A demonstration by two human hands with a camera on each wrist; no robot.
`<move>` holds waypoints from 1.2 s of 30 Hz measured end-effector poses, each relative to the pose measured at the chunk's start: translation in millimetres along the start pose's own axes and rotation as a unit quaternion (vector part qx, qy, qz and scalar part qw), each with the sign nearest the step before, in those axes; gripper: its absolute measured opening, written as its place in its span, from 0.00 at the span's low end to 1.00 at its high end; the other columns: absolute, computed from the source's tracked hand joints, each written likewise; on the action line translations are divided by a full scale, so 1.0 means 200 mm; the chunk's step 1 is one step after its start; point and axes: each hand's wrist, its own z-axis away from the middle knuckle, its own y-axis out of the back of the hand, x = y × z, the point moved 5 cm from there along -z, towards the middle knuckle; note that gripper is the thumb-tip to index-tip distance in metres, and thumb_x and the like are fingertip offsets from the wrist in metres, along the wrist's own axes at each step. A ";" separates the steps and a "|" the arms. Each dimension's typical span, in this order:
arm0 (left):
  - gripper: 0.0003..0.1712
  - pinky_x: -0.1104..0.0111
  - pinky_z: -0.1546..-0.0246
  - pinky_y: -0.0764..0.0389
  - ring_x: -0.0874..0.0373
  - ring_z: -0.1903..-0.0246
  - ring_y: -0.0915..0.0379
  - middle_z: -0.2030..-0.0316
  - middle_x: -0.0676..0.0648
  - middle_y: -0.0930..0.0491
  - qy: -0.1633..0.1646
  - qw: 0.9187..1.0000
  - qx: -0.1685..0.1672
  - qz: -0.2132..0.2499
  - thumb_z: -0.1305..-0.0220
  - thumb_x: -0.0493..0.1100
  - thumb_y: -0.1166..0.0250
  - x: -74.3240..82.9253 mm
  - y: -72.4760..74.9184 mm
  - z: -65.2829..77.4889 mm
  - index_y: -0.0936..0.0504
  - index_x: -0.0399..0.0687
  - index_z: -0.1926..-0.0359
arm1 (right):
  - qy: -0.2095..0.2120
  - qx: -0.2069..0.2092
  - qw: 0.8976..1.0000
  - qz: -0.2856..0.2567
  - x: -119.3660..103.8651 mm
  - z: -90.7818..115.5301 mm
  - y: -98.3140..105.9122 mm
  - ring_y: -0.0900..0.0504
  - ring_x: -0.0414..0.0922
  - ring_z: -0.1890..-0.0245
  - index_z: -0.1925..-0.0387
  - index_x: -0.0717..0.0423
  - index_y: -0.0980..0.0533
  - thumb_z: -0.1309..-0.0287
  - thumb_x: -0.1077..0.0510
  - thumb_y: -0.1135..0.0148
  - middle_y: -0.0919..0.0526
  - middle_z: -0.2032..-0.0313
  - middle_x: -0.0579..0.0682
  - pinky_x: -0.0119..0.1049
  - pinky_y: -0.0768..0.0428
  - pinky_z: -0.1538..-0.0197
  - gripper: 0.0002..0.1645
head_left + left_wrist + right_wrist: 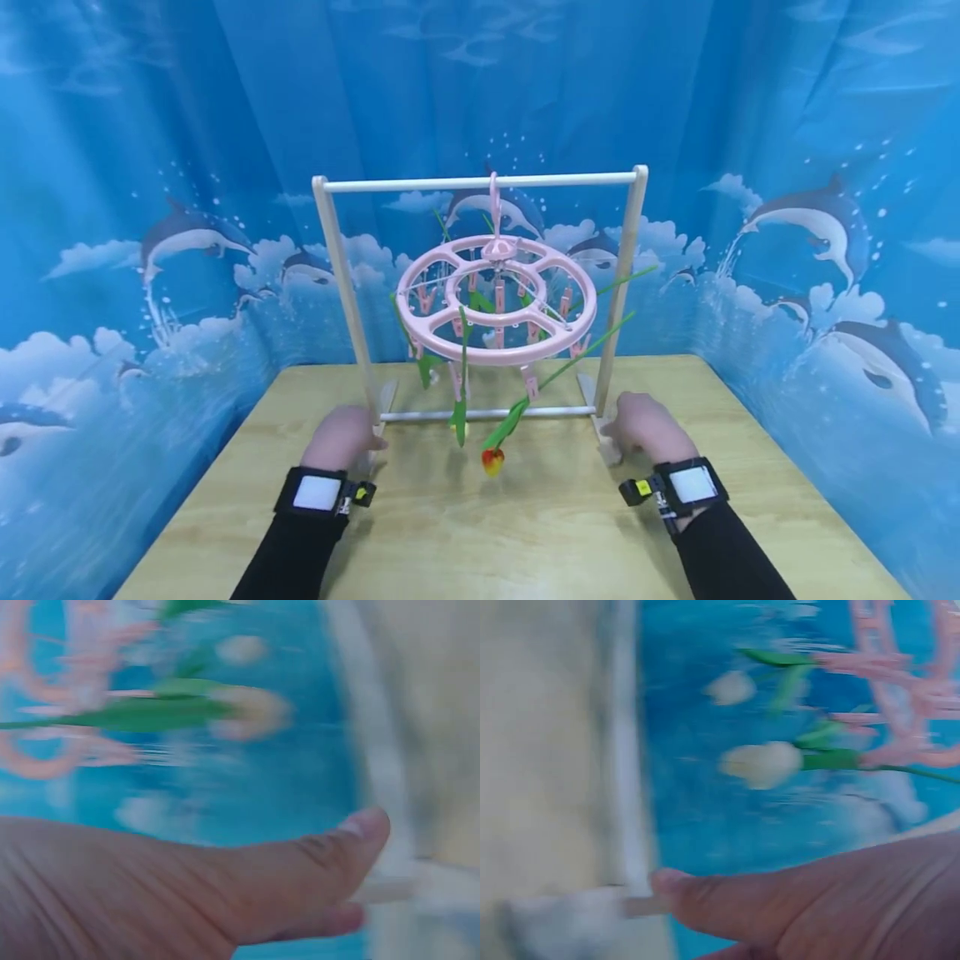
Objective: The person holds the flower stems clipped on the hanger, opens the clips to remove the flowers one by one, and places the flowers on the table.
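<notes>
A wooden stand point(341, 275) holds up a round pink clothespin hanger point(497, 357) by its hook. Artificial tulips hang head down from its clips, among them a red and yellow tulip point(492, 461) at the front. At the lower left post, my left hand point(345, 437) grips the stand, with the post between thumb point(330, 859) and fingers. My right hand point(651, 427) holds the opposite post low down, its thumb point(712, 904) lying against the wood. Most fingers of both hands are hidden, and the wrist views are blurred.
The stand's feet rest on a light wooden table point(480, 533). A lower crossbar point(487, 414) joins the posts near the tabletop. Blue curtains with dolphins point(480, 92) enclose the back and sides. Green stems point(600, 337) stick out past the hanger's rim.
</notes>
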 end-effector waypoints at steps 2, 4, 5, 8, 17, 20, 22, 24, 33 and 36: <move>0.14 0.60 0.69 0.18 0.53 0.72 0.21 0.72 0.45 0.16 -0.004 1.000 0.008 -0.002 0.37 0.44 0.20 0.06 0.11 0.04 0.13 0.37 0.64 | 0.004 0.027 1.000 0.000 -0.02 0.05 0.10 0.18 0.48 0.76 0.62 0.65 0.19 0.29 0.53 0.30 0.19 0.75 0.53 0.36 0.23 0.73 0.17; 0.12 0.61 0.70 0.20 0.53 0.72 0.22 0.72 0.46 0.16 -0.009 0.999 0.032 0.006 0.31 0.45 0.24 0.13 0.23 0.08 0.13 0.40 0.64 | 0.009 0.067 0.998 0.005 -0.05 0.10 0.22 0.17 0.49 0.76 0.63 0.64 0.20 0.24 0.51 0.34 0.19 0.75 0.55 0.38 0.23 0.73 0.19; 0.11 0.61 0.69 0.19 0.53 0.71 0.21 0.71 0.46 0.15 -0.015 0.999 0.047 0.008 0.29 0.46 0.25 0.17 0.28 0.10 0.13 0.41 0.62 | 0.014 0.094 0.995 0.012 -0.07 0.12 0.28 0.17 0.49 0.76 0.62 0.66 0.19 0.23 0.51 0.36 0.18 0.75 0.56 0.39 0.22 0.73 0.20; 0.11 0.59 0.65 0.14 0.54 0.66 0.17 0.63 0.46 0.10 -0.035 0.996 0.078 0.025 0.24 0.48 0.29 0.29 0.39 0.17 0.11 0.45 0.54 | 0.021 0.180 0.983 0.007 -0.14 0.23 0.44 0.16 0.51 0.74 0.50 0.73 0.20 0.20 0.50 0.41 0.13 0.67 0.65 0.42 0.20 0.73 0.25; 0.12 0.63 0.61 0.11 0.58 0.64 0.16 0.60 0.50 0.10 -0.118 0.988 0.077 0.062 0.33 0.53 0.21 0.55 0.33 0.23 0.11 0.53 0.57 | 0.135 0.458 0.875 -0.075 -0.50 0.57 0.60 0.12 0.54 0.72 0.50 0.64 0.15 0.26 0.59 0.34 0.11 0.65 0.60 0.44 0.15 0.70 0.12; 0.14 0.65 0.65 0.13 0.59 0.67 0.19 0.63 0.51 0.11 -0.134 0.987 0.068 0.063 0.38 0.52 0.18 0.60 0.25 0.23 0.12 0.53 0.59 | 0.169 0.466 0.863 -0.101 -0.62 0.59 0.54 0.12 0.51 0.71 0.55 0.62 0.15 0.27 0.61 0.33 0.11 0.67 0.57 0.41 0.13 0.67 0.07; 0.18 0.66 0.69 0.15 0.59 0.70 0.20 0.67 0.51 0.12 -0.124 0.990 0.042 0.056 0.39 0.54 0.17 0.60 0.19 0.22 0.12 0.52 0.57 | 0.184 0.445 0.869 -0.109 -0.69 0.59 0.49 0.12 0.48 0.70 0.57 0.60 0.15 0.28 0.61 0.32 0.12 0.68 0.54 0.37 0.13 0.67 0.05; 0.22 0.66 0.71 0.17 0.60 0.72 0.20 0.67 0.52 0.11 -0.116 0.992 0.022 0.039 0.40 0.58 0.17 0.59 0.13 0.20 0.12 0.51 0.54 | 0.201 0.416 0.880 -0.110 -0.76 0.58 0.43 0.12 0.46 0.70 0.59 0.57 0.16 0.29 0.60 0.30 0.11 0.68 0.52 0.34 0.13 0.66 0.03; 0.18 0.54 0.50 0.08 0.53 0.53 0.10 0.50 0.50 0.08 -0.125 0.980 0.043 0.145 0.35 0.52 0.20 0.62 0.02 0.08 0.13 0.59 0.48 | 0.250 0.317 0.908 -0.112 -0.93 0.58 0.32 0.12 0.39 0.68 0.57 0.52 0.14 0.36 0.60 0.22 0.09 0.64 0.46 0.29 0.12 0.64 0.08; 0.12 0.58 0.55 0.09 0.55 0.56 0.12 0.53 0.51 0.08 -0.131 0.976 0.055 0.165 0.33 0.48 0.21 0.63 0.01 0.07 0.13 0.59 0.51 | 0.244 0.297 0.916 -0.115 -0.93 0.58 0.32 0.12 0.39 0.67 0.56 0.51 0.13 0.35 0.59 0.22 0.09 0.64 0.46 0.28 0.12 0.64 0.08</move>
